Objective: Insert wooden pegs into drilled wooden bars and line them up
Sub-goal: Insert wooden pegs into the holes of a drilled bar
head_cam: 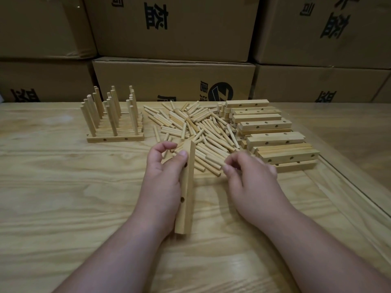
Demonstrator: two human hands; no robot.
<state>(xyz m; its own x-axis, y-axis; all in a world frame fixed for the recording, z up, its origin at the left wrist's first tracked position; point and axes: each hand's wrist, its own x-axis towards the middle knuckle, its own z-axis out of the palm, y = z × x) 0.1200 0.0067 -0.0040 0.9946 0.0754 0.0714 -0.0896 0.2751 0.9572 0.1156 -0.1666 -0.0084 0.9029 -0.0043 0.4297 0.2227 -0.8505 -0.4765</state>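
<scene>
1. Left hand (163, 182) grips one drilled wooden bar (186, 191) lengthwise. The thumb presses the near face beside a hole, and the other fingers curl behind the bar. The bar runs away from the person, far end raised toward the peg pile. Two holes show on its left face; none holds a peg.
2. Right hand (249, 185) is at the near edge of the loose peg pile (196, 132), fingers bent, thumb and forefinger tips close together at the end of a peg (213, 160). The fingertips are blurred, so I cannot tell whether that peg is pinched or only touched.
3. The peg pile lies mid-table, a loose heap with pegs pointing every way, directly beyond both hands.
4. Unfilled drilled bars sit in a stack (273, 136) just right of the pile, touching its edge, several layers deep, holes visible on the top and side faces.
5. Finished bars (115, 130) are lined up side by side at far left, well apart from the hands, with pegs standing upright in rows.
6. All of this rests on a pale wood-grain table (63, 187). Stacked cardboard boxes (173, 77) with black printed characters form a wall behind it.
</scene>
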